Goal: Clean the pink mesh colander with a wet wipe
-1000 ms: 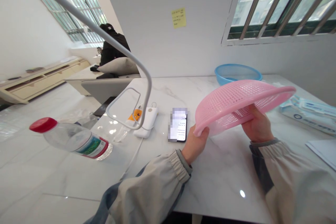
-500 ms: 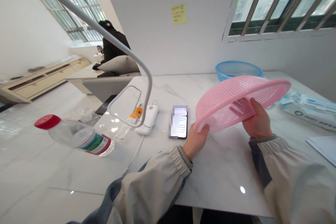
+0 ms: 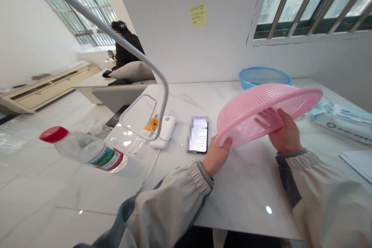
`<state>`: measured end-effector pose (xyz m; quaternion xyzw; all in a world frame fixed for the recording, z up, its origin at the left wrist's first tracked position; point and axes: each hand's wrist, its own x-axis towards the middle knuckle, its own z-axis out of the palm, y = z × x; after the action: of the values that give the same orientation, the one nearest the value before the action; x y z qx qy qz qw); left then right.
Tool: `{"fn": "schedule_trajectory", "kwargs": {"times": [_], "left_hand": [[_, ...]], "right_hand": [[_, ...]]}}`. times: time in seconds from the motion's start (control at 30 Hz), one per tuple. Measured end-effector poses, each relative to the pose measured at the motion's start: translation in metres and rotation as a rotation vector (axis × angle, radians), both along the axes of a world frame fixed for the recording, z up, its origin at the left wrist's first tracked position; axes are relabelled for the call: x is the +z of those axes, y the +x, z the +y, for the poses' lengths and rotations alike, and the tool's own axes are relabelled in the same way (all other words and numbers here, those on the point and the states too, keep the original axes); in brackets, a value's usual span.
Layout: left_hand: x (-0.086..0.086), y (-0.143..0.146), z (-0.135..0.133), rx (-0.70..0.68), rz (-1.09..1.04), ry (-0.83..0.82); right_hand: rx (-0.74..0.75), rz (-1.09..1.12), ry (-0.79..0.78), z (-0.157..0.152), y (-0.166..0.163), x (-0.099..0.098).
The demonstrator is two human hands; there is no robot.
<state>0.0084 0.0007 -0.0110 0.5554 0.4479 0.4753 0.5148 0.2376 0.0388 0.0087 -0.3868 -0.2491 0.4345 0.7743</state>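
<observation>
A pink plastic colander (image 3: 252, 102) is held tilted above the white marbled table (image 3: 241, 190), with part of its inside facing me. My left hand (image 3: 217, 155) is closed on its near left rim, the thumb over the edge. At its lower right rim, my right hand (image 3: 286, 133) grips it, thumb up against the mesh and the other fingers mostly hidden. Behind the colander stands a blue plastic basin (image 3: 266, 75), its front partly covered. A phone (image 3: 200, 135) with a lit screen lies just left of my left hand.
On the left are a water bottle (image 3: 87, 153) with a red cap, a white power strip (image 3: 163, 131) with a cord, and a bent white tube (image 3: 162, 81) crossing the view. A blue-and-white packet (image 3: 343, 120) and white paper (image 3: 359, 164) lie right. A person (image 3: 129, 48) sits farther back.
Almost nothing differs. Both hands keep their hold on the colander, which stays at the same tilt; the view shifts very slightly.
</observation>
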Motion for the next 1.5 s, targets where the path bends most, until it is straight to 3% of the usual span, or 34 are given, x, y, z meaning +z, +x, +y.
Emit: {"fn": "schedule_trajectory", "kwargs": {"times": [1.5], "left_hand": [[0.0037,0.0007,-0.002,0.001,0.006,-0.008]], "right_hand": [[0.001,0.057,-0.08,0.0004,-0.0045,-0.002]]}}
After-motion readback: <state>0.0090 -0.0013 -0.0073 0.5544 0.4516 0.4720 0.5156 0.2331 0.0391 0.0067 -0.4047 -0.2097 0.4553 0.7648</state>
